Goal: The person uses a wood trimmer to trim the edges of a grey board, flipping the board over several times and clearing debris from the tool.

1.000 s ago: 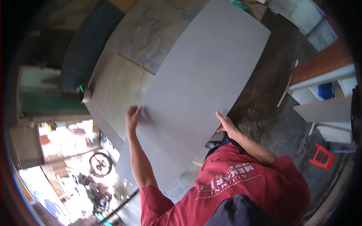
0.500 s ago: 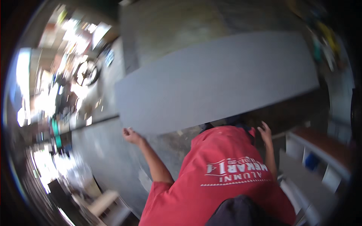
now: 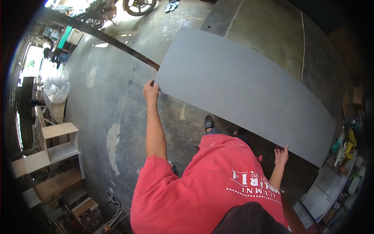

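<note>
A long, flat grey board (image 3: 241, 93) lies across the view in front of me, tilted down to the right. My left hand (image 3: 151, 91) is closed at its near left corner, the fingers bent against the edge. Farther right, along the near edge, my right hand (image 3: 281, 156) has its palm turned up and its fingers apart, with the fingertips at the board's edge. What bears the board from below is hidden.
A dark beam (image 3: 117, 46) runs toward the board's left corner. Wooden shelf boxes (image 3: 61, 142) stand at the left, and white cabinets (image 3: 321, 189) at the right. A wheel (image 3: 139, 6) and sandals (image 3: 172, 6) are at the far side. My shoe (image 3: 209, 122) is under the near edge.
The view has swung, so the board now slopes down to the right. My left hand has gone up to the board's left corner, and my right hand has come to its near edge.
</note>
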Available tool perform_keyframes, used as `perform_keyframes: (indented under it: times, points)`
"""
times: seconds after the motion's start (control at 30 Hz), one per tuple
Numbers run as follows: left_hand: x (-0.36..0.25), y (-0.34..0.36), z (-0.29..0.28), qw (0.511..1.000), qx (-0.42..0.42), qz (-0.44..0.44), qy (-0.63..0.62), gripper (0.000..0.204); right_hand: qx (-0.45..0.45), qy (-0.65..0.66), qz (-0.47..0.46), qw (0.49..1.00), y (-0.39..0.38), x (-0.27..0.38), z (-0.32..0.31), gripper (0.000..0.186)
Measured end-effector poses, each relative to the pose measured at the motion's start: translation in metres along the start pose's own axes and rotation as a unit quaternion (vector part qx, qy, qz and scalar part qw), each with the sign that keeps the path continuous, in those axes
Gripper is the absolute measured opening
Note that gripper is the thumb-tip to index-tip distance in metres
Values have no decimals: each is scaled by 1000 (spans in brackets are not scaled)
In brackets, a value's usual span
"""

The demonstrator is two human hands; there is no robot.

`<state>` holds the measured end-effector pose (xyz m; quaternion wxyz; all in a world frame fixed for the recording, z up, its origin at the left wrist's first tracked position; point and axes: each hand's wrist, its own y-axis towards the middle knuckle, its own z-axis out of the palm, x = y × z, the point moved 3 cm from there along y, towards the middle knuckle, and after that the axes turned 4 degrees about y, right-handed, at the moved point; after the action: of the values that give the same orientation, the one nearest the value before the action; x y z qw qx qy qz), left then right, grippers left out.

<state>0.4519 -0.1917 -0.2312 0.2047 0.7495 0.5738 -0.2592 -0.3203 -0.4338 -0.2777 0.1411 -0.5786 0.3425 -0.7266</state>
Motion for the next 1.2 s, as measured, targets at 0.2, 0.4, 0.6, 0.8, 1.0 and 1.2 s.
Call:
perform_keyframes:
  times: [0.2, 0.4, 0.6, 0.8, 1.0, 1.2]
  points:
    - [4, 32, -5, 999, 39, -19, -14, 29, -16, -56, -28, 998, -3, 1, 24, 46]
    - [2, 52, -3, 990, 129, -19, -48, 27, -24, -98, -25, 995, 13, 11, 20, 53]
    - [18, 67, 29, 965, 181, -71, -174, 27, -71, -95, -25, 993, -3, 15, 40, 60]
    - [45, 55, 33, 955, 123, -111, -248, 51, -82, -157, -67, 982, 3, 29, 55, 44]
    - [16, -11, 57, 921, 41, -191, -336, 59, -46, -185, -26, 981, -8, 56, 36, 48]
    - [-31, -77, 77, 925, -43, -217, -310, 49, -244, -83, -113, 960, 65, 103, -80, 49]
